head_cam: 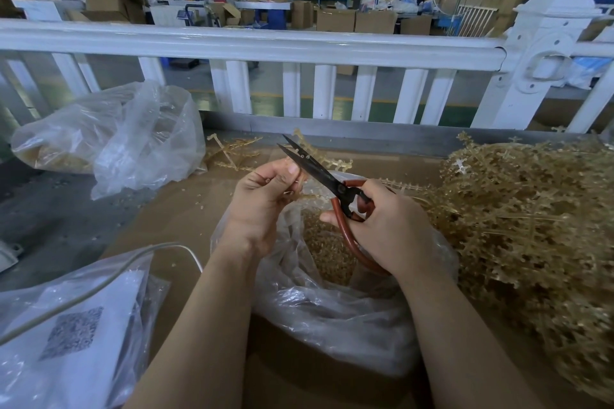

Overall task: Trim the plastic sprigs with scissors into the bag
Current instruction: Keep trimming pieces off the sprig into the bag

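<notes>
- The right hand has its grip curled through the red loop handles of the scissors; the left hand pinches a thin tan plastic sprig between thumb and fingers.
- The scissors' long axis runs from the handles at near right to the tips at far left; the dark blades are slightly parted, and the sprig sits beside them at the left thumb.
- Both hands are above the mouth of a clear plastic bag at the centre of the worktop, with tan cut pieces inside.
- A large heap of untrimmed sprigs fills the right side, cut off by the frame edge.
- A second clear bag lies at far left; a third bag with a printed sheet lies at near left, crossed by a white cable.
- The worktop is covered with brown cardboard, with loose sprigs on it.
- A white railing runs across behind; beyond it is a workshop with cartons.
- How the sprig meets the blades is hard to make out.
</notes>
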`<control>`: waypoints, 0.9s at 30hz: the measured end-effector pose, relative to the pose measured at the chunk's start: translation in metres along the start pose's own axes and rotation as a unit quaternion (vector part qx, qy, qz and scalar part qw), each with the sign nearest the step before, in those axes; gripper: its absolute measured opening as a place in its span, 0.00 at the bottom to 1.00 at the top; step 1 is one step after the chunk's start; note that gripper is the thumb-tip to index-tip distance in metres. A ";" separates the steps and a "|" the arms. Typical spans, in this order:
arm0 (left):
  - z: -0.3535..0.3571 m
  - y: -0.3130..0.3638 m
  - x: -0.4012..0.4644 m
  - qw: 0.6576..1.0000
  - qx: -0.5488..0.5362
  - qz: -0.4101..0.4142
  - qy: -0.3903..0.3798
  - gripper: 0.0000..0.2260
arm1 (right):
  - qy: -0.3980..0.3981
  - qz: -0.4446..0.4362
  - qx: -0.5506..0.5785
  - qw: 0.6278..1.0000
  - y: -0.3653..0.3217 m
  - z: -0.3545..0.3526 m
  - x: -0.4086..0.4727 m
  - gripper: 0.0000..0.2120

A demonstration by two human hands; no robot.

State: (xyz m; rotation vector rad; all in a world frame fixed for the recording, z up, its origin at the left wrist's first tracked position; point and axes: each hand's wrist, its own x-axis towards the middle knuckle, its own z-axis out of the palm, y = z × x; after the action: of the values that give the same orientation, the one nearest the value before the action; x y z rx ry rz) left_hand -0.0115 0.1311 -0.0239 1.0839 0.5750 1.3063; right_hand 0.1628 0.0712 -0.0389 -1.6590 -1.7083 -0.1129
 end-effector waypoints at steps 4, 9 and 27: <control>0.000 -0.001 0.001 0.999 0.025 0.016 0.019 0.08 | -0.004 0.003 0.002 1.000 0.000 0.000 0.000 0.36; 0.001 -0.002 -0.002 0.996 0.081 0.041 0.010 0.01 | 0.008 0.001 0.002 1.000 -0.002 -0.001 0.000 0.37; -0.002 -0.003 0.000 0.998 0.060 0.036 -0.004 0.05 | 0.001 -0.011 0.032 0.999 0.001 0.002 -0.001 0.32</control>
State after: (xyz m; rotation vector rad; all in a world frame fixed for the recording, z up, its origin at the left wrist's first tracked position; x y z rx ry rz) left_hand -0.0121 0.1316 -0.0273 1.2181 0.6196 1.3423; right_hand 0.1623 0.0717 -0.0412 -1.5929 -1.7117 -0.0692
